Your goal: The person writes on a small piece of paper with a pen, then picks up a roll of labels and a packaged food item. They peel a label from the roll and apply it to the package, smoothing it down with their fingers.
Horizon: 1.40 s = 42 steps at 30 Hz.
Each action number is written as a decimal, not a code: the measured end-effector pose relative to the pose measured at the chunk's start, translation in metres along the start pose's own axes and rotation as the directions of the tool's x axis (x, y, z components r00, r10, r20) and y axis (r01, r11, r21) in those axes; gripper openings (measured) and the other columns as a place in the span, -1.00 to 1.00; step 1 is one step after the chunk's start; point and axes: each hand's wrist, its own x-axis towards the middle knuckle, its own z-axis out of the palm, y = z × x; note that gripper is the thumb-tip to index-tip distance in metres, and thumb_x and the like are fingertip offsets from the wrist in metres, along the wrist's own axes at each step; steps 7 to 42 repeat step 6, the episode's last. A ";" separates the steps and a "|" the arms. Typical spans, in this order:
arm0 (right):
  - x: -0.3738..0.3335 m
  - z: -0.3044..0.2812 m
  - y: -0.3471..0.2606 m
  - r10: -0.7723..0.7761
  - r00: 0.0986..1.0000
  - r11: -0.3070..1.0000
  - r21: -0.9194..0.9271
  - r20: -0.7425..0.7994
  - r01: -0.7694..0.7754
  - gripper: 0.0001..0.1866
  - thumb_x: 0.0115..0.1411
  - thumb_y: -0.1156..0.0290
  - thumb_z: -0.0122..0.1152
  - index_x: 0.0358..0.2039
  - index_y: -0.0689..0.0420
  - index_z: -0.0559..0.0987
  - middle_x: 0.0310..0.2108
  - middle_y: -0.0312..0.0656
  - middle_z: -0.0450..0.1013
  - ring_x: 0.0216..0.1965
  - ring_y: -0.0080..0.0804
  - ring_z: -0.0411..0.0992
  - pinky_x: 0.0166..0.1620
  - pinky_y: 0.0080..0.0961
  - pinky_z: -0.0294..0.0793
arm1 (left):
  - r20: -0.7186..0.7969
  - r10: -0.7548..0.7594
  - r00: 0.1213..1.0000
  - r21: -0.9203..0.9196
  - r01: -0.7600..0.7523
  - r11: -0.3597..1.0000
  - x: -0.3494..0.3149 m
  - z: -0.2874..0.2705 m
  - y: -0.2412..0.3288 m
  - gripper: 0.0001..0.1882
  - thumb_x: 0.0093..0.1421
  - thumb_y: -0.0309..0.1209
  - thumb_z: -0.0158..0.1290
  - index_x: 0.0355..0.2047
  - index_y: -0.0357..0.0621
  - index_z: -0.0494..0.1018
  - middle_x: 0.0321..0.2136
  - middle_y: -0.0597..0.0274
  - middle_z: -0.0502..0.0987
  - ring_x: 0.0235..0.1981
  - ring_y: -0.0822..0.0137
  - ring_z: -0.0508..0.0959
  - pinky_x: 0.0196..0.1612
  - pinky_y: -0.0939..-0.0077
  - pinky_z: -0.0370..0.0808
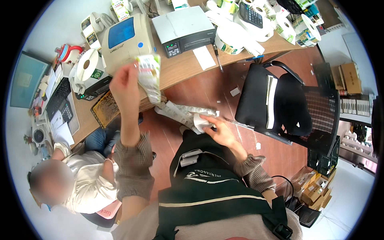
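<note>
My left hand (125,82) is raised in front of the beige label printer (130,40), its fingers closed at the edge of a green-and-white label strip (149,76). The printed part of the strip is blurred. From there it hangs down toward loose, pale strip lengths (180,114) over the floor in front of me. My right hand (221,133) is lower and to the right, with its fingers closed around a small white roll (201,123). The pale strip lengths meet this roll, though I cannot see exactly how they join it.
A grey printer (184,30) and several label rolls (230,38) stand on the wooden desk (180,72). At the right is a black office chair (276,100). A co-worker (90,176) sits at my left. Cardboard boxes (316,190) lie at the lower right.
</note>
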 end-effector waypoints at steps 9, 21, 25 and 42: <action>-0.071 -0.035 0.082 0.450 0.858 0.865 -0.360 0.249 -0.349 -0.10 -0.03 0.00 0.31 0.23 0.19 0.18 0.15 0.13 0.22 0.26 -0.09 0.09 0.27 -0.28 0.02 | 0.068 -0.281 0.957 -0.158 0.288 0.944 -0.075 -0.016 -0.036 -0.86 0.26 -0.42 -0.02 -0.34 -0.25 0.46 -0.40 0.33 0.51 -0.34 0.56 0.46 -0.25 0.69 0.38; -0.071 -0.035 0.082 0.450 0.858 0.865 -0.360 0.249 -0.349 -0.10 -0.03 0.00 0.31 0.23 0.19 0.18 0.15 0.13 0.22 0.26 -0.09 0.09 0.27 -0.28 0.02 | 0.068 -0.281 0.957 -0.158 0.288 0.944 -0.075 -0.016 -0.036 -0.86 0.26 -0.42 -0.02 -0.34 -0.25 0.46 -0.40 0.33 0.51 -0.34 0.56 0.46 -0.25 0.69 0.38; -0.071 -0.035 0.082 0.450 0.858 0.865 -0.360 0.249 -0.349 -0.10 -0.03 0.00 0.31 0.23 0.19 0.18 0.15 0.13 0.22 0.26 -0.09 0.09 0.27 -0.28 0.02 | 0.068 -0.281 0.957 -0.158 0.288 0.944 -0.075 -0.016 -0.036 -0.86 0.26 -0.42 -0.02 -0.34 -0.25 0.46 -0.40 0.33 0.51 -0.34 0.56 0.46 -0.25 0.69 0.38; -0.071 -0.035 0.082 0.450 0.858 0.865 -0.360 0.249 -0.349 -0.10 -0.03 0.00 0.31 0.23 0.19 0.18 0.15 0.13 0.22 0.26 -0.09 0.09 0.27 -0.28 0.02 | 0.068 -0.281 0.957 -0.158 0.288 0.944 -0.075 -0.016 -0.036 -0.86 0.26 -0.42 -0.02 -0.34 -0.25 0.46 -0.40 0.33 0.51 -0.34 0.56 0.46 -0.25 0.69 0.38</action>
